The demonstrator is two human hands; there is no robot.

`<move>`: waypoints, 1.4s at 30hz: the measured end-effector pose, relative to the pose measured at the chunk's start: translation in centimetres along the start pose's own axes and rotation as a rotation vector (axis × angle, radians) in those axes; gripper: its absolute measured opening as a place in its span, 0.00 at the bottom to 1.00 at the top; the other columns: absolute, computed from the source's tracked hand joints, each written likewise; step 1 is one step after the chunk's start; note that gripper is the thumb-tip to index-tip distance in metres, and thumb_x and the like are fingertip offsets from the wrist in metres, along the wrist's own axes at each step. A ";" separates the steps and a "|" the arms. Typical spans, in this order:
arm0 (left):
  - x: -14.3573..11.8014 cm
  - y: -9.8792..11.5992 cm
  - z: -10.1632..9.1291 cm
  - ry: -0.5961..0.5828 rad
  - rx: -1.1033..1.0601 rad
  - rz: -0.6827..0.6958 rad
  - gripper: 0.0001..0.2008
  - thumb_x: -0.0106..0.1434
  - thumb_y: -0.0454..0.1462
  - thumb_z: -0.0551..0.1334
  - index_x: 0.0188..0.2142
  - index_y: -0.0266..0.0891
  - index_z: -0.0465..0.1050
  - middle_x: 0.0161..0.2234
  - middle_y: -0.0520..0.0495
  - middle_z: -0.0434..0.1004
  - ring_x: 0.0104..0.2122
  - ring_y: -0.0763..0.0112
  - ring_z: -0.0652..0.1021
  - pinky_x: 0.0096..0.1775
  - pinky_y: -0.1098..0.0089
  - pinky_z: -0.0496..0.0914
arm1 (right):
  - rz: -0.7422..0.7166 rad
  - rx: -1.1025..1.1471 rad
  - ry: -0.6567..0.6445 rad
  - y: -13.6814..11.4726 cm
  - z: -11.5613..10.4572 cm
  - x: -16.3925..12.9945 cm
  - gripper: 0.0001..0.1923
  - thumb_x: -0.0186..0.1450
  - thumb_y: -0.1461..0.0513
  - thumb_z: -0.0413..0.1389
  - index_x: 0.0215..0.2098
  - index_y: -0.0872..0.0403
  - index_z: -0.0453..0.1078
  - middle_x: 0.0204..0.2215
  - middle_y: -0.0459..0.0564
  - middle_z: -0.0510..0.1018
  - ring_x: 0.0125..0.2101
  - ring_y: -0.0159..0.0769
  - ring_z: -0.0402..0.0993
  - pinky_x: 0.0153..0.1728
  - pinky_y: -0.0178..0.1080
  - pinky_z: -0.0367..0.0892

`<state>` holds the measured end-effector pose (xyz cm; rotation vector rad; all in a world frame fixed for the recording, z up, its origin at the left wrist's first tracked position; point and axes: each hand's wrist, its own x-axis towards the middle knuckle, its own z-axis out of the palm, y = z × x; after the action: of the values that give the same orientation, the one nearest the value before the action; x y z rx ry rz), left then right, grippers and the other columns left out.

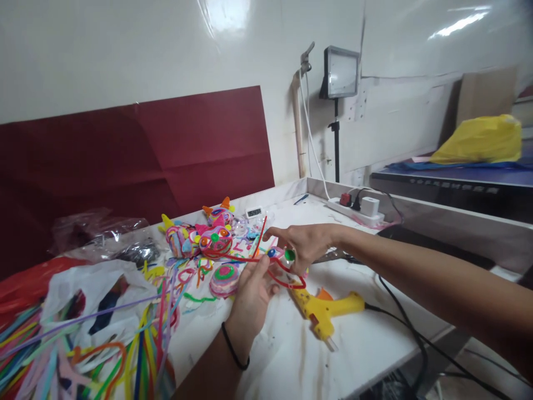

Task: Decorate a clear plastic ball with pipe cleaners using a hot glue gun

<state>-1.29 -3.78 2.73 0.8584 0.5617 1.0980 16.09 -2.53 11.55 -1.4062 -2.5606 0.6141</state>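
Note:
Between the thumb and fingers of my left hand (255, 289) is a long red pipe cleaner (239, 259), bent into a loop on the right with one end sticking up. My right hand (302, 244) is over that loop, its fingers curved and spread apart. One right fingertip is close to the upright end and another beside the loop; contact is unclear. Below the right hand, a colourful piece with a green disc (289, 255) and a blue spot is partly hidden. A pink round piece with a green centre (225, 273) lies left of my left hand.
A yellow glue gun (322, 311) lies on the table, its cable running right. Decorated animal figures (215, 239) stand behind the hands. Many loose pipe cleaners (141, 344) and a white plastic bag (94, 294) cover the left. A power strip (356, 213) is at the back right.

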 end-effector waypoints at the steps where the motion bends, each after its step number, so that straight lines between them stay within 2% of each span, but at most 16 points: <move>1: 0.0 0.0 0.0 -0.007 -0.004 -0.004 0.14 0.56 0.43 0.67 0.35 0.38 0.68 0.32 0.48 0.76 0.28 0.74 0.74 0.24 0.74 0.61 | -0.006 0.004 -0.006 0.0 0.1 0.0 0.44 0.47 0.60 0.64 0.59 0.54 0.54 0.41 0.53 0.75 0.29 0.35 0.71 0.29 0.34 0.64; 4: -0.1 0.0 -0.1 -0.014 -0.017 0.004 0.15 0.56 0.44 0.67 0.38 0.39 0.66 0.31 0.50 0.75 0.26 0.74 0.75 0.22 0.75 0.61 | -0.009 0.019 -0.031 -0.2 0.2 0.1 0.45 0.46 0.60 0.65 0.60 0.54 0.53 0.41 0.54 0.75 0.28 0.34 0.71 0.27 0.33 0.64; 8: 0.1 0.0 -0.2 0.041 0.007 0.019 0.18 0.53 0.39 0.69 0.40 0.40 0.64 0.30 0.53 0.75 0.24 0.75 0.74 0.21 0.75 0.62 | -0.013 0.000 -0.029 -0.4 0.3 0.0 0.44 0.47 0.61 0.64 0.60 0.55 0.54 0.37 0.52 0.76 0.29 0.35 0.71 0.28 0.33 0.64; 13: 0.1 0.2 -0.2 0.022 0.082 0.007 0.21 0.52 0.36 0.69 0.43 0.39 0.63 0.28 0.52 0.76 0.23 0.75 0.75 0.21 0.76 0.63 | -0.024 -0.003 -0.014 -0.1 0.4 0.0 0.44 0.47 0.61 0.64 0.60 0.55 0.54 0.37 0.51 0.75 0.28 0.35 0.70 0.28 0.33 0.64; 22: 0.3 0.6 -0.6 0.040 0.106 -0.047 0.20 0.54 0.31 0.66 0.44 0.40 0.60 0.28 0.50 0.77 0.22 0.74 0.76 0.23 0.75 0.67 | -0.033 0.048 -0.030 0.4 0.5 0.6 0.46 0.46 0.64 0.63 0.61 0.55 0.52 0.36 0.50 0.76 0.31 0.37 0.72 0.31 0.35 0.64; 27: 0.5 0.4 -0.9 0.051 0.109 -0.067 0.23 0.56 0.29 0.64 0.49 0.39 0.59 0.26 0.51 0.77 0.22 0.74 0.76 0.22 0.76 0.68 | -0.015 0.077 -0.042 0.4 0.7 0.6 0.47 0.45 0.66 0.64 0.61 0.56 0.53 0.35 0.49 0.76 0.30 0.37 0.72 0.29 0.34 0.64; 35: 0.6 0.4 -0.8 0.085 0.062 -0.079 0.25 0.55 0.26 0.64 0.52 0.38 0.61 0.26 0.49 0.78 0.24 0.72 0.78 0.23 0.78 0.67 | -0.040 0.179 -0.061 1.5 1.1 1.1 0.43 0.47 0.66 0.63 0.59 0.56 0.53 0.34 0.46 0.75 0.29 0.34 0.71 0.26 0.32 0.64; 39: 0.9 0.4 -0.9 0.097 0.029 -0.057 0.23 0.55 0.26 0.65 0.49 0.38 0.64 0.27 0.50 0.78 0.24 0.74 0.78 0.24 0.78 0.68 | -0.082 0.215 -0.070 2.3 1.3 1.9 0.38 0.47 0.64 0.63 0.54 0.56 0.55 0.32 0.44 0.72 0.28 0.32 0.68 0.25 0.31 0.64; 42: 1.1 0.4 -1.1 0.110 0.022 -0.044 0.19 0.55 0.27 0.66 0.45 0.37 0.67 0.27 0.50 0.77 0.24 0.75 0.77 0.24 0.79 0.68 | -0.106 0.255 -0.064 2.5 1.2 2.4 0.33 0.45 0.65 0.63 0.49 0.56 0.59 0.37 0.46 0.70 0.28 0.30 0.67 0.25 0.31 0.63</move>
<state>-1.96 -2.34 2.44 0.8045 0.6825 1.1057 16.35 0.36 9.29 -1.1778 -2.4766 0.9422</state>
